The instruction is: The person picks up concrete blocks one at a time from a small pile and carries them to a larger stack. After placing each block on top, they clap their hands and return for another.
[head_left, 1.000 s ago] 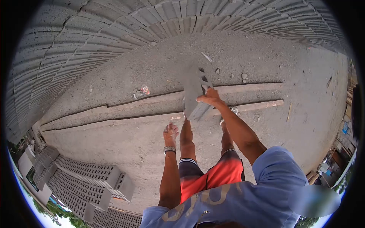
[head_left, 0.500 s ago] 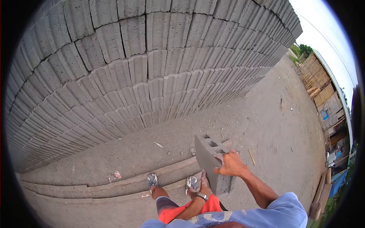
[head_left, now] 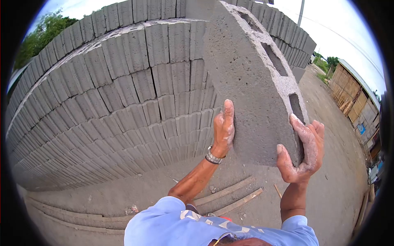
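In the head view, a hollow concrete block (head_left: pixel 254 92) tilts at two o'clock before the block stack (head_left: pixel 123 84) at ten; the right hand (head_left: pixel 307 152), toward four, pinches its lower end between thumb and fingers; the left hand (head_left: pixel 223 130), just right of centre, has its thumb upright by the block's left edge; whether its hidden fingers grip cannot be told.

concrete block (head_left: pixel 248 92) | raised higher | now up before stacked wall (head_left: pixel 123 84)

Bright, diffuse outdoor daylight, sky (head_left: pixel 332 16) pale, nearly white. Heavy fisheye: block wall (head_left: pixel 123 90) bows, corners black. Held block (head_left: pixel 246 82) sharp.
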Demonstrator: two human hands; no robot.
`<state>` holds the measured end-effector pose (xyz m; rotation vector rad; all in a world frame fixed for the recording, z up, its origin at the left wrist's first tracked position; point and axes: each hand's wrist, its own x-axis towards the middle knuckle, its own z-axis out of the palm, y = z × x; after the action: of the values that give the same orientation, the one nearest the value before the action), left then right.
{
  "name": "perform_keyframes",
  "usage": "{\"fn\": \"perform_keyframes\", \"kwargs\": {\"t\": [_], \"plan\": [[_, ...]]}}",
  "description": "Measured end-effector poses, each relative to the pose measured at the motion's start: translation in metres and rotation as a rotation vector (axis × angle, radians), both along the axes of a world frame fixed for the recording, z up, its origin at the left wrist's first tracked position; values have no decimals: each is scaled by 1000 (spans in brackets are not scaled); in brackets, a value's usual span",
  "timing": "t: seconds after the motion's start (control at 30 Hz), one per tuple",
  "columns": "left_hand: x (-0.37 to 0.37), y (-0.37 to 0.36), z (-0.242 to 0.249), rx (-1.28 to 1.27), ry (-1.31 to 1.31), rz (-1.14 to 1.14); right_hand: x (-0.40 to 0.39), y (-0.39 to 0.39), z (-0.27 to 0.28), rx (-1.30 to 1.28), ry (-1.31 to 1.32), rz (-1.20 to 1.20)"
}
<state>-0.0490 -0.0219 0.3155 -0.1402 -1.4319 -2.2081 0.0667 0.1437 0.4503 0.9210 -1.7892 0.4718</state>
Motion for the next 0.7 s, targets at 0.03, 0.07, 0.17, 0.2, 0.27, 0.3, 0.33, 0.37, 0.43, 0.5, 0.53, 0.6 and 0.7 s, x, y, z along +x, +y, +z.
{"fn": "perform_keyframes", "kwargs": {"t": [0.03,0.07,0.17,0.2,0.27,0.3,0.33,0.37,0.43,0.5,0.53,0.6,0.7], "plan": [[-11,-12,22,-57,36,67,-12,-9,11,-23,48,20],[-25,-24,39,-65,73,81,-26,-18,23,-42,94,43],[-75,-65,91,-81,147,57,-72,-48,71,-39,183,73],[-92,-82,107,-89,127,-8,-89,-58,90,-30,198,70],[-129,-101,147,1,126,-110,-143,-80,141,-18,205,184],[-153,-113,170,44,113,-129,-169,-96,169,-16,86,185],[-176,-126,193,88,101,-148,-196,-114,198,-13,-36,188],[-195,-143,207,9,35,-151,-225,-136,229,32,-90,153],[-220,-184,230,-226,-112,-160,-258,-195,277,74,-266,71],[-196,-207,239,-525,-233,35,-373,-229,290,-70,-154,11],[-185,-206,230,-596,-48,239,-398,-236,300,-49,-230,40],[-177,-202,198,-708,291,633,-396,-237,296,25,-115,8],[-187,-159,220,-841,304,758,-429,-230,308,201,-66,-45]]}}
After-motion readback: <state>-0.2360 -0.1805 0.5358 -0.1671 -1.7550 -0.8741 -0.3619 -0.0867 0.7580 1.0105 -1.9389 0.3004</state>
